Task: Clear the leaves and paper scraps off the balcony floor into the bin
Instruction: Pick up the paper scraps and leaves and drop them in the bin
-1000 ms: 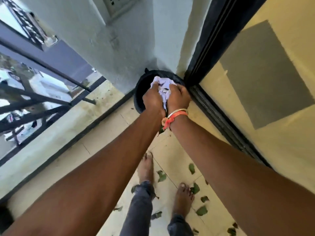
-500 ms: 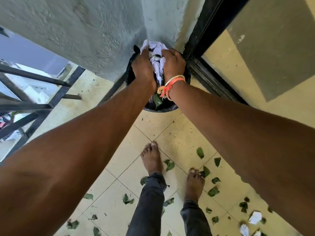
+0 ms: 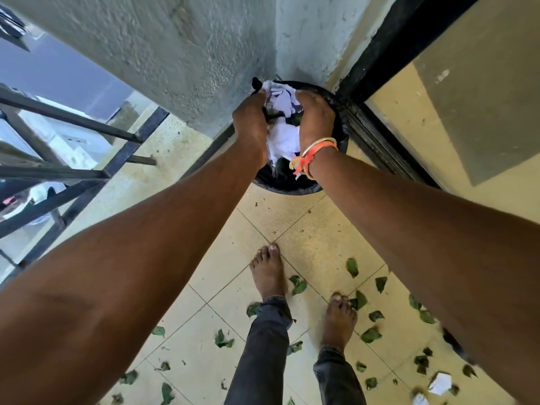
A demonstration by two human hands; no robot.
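A black bin (image 3: 292, 187) stands in the corner where the grey wall meets the door frame. Over its mouth my left hand (image 3: 250, 121) and my right hand (image 3: 315, 119) face each other, cupped round a bundle of white paper scraps (image 3: 282, 135) mixed with a few leaves. The bundle sits low between my palms, partly inside the bin. An orange and white band circles my right wrist. Green leaves (image 3: 298, 285) lie scattered on the cream tiles round my bare feet, and white paper scraps (image 3: 438, 382) lie at the lower right.
A black metal railing (image 3: 87, 159) runs along the balcony's left edge above a low ledge. A dark sliding-door track (image 3: 377, 141) borders the right side. My feet (image 3: 267, 273) stand just in front of the bin.
My hands have sunk lower into the bin with the bundle and have spread a little apart. The camera tilted down, showing more floor.
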